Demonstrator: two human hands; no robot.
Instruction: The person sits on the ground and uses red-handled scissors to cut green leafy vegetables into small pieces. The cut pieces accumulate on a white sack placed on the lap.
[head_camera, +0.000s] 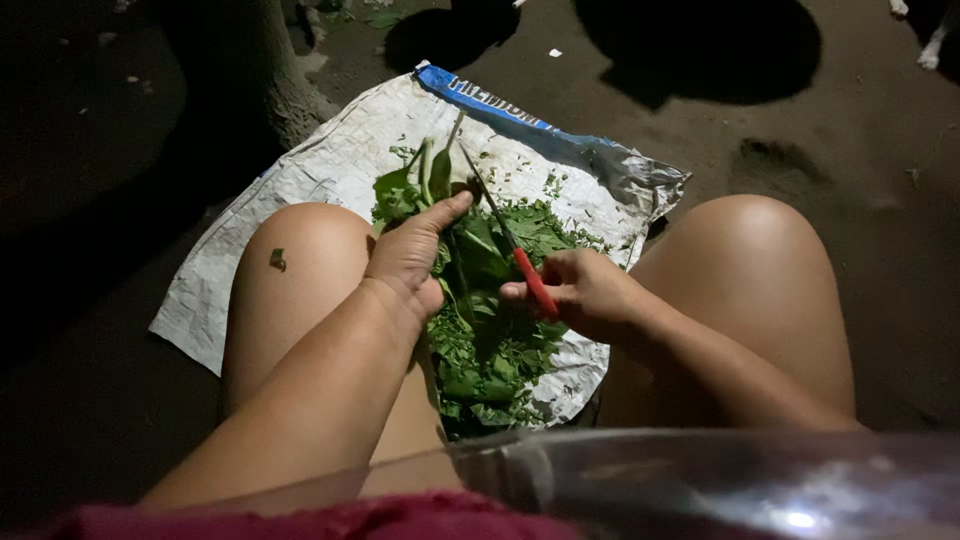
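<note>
My left hand (410, 255) grips a bunch of green leafy stalks (432, 172), with the thumb stretched out along them. My right hand (580, 292) is closed on the red handle of a thin-bladed knife (510, 245); the blade points up and left, meeting the stalks just above my left thumb. Below both hands, between my bare knees, lies a heap of chopped green leaves (490, 350) on a white woven sack (330, 170) spread flat on the ground.
Dark bare earth (860, 150) surrounds the sack. A tree trunk base (265, 70) rises at the upper left. A shiny metal bowl rim (700, 480) crosses the bottom of the view near my lap. A leaf scrap (277, 259) sticks to my left knee.
</note>
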